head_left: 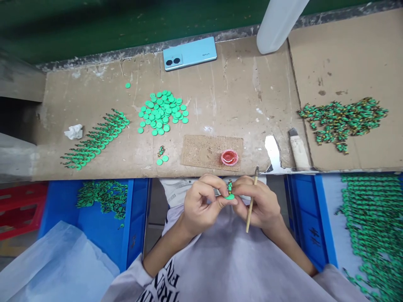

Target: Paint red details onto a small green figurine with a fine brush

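Note:
A small green toy figure (230, 186) stands upright on a round green base (229, 196), held between my two hands in front of my chest. My left hand (204, 202) pinches the base between thumb and forefinger. Fingertips of my right hand (258, 200) close on the figure's side, and a thin wooden-handled brush (251, 209) is tucked between those fingers, its dark tip pointing up. Just beyond the hands, a small pink-rimmed dish (229, 157) of red liquid sits on a cardboard piece (198, 151).
Loose green discs (162, 111) lie mid-table, with rows of based figures (97, 140) to the left. Unbased figures (346, 119) are heaped at right. A phone (190, 53), a scraper blade (273, 153) and a taped knife (299, 150) lie around. Blue crates (138, 218) flank me.

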`<action>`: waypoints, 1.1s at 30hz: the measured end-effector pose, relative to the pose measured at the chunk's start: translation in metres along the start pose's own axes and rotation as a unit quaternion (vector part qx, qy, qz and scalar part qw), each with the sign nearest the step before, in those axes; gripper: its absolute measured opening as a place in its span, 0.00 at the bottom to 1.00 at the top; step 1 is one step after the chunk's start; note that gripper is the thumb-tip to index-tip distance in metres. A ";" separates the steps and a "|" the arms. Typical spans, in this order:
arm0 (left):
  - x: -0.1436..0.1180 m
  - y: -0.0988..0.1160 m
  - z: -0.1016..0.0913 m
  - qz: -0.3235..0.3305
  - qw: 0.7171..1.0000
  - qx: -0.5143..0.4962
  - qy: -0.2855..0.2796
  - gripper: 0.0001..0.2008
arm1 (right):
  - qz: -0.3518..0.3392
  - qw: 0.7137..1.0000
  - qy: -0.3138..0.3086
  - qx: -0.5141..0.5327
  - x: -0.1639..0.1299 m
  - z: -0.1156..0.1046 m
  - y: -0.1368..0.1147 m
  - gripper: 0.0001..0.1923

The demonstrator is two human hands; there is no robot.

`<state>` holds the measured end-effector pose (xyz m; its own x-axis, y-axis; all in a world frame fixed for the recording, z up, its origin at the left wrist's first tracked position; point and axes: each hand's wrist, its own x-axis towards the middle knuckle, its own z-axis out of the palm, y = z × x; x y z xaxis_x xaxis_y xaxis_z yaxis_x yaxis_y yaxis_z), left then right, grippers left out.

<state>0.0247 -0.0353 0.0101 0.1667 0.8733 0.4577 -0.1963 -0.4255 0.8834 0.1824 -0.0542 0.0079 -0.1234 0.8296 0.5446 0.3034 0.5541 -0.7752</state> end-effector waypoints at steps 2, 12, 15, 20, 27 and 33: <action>0.000 0.000 0.000 -0.001 1.000 0.011 0.005 0.20 | -0.002 1.000 0.004 -0.002 0.001 0.001 -0.001 0.11; -0.003 0.000 -0.004 0.006 1.000 0.000 0.000 0.24 | 0.073 0.993 -0.052 0.080 -0.012 -0.012 0.009 0.25; -0.003 0.000 -0.003 0.008 1.000 -0.006 0.003 0.23 | 0.060 0.993 -0.033 0.098 -0.010 -0.017 0.008 0.23; 0.000 0.003 0.005 -0.033 0.995 -0.083 0.038 0.25 | 0.006 0.992 -0.047 0.115 -0.001 -0.015 0.000 0.13; 0.007 0.008 0.000 -0.106 0.980 -0.169 0.012 0.27 | -0.003 0.994 -0.021 0.108 -0.002 -0.007 -0.002 0.11; 0.006 0.009 -0.002 -0.106 0.985 -0.136 -0.001 0.25 | -0.011 0.995 -0.006 0.101 -0.002 -0.006 -0.002 0.12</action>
<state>0.0221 -0.0333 0.0213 0.2344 0.9348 0.2669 -0.4090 -0.1542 0.8994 0.1873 -0.0571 0.0104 -0.1392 0.8174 0.5589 0.1040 0.5734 -0.8127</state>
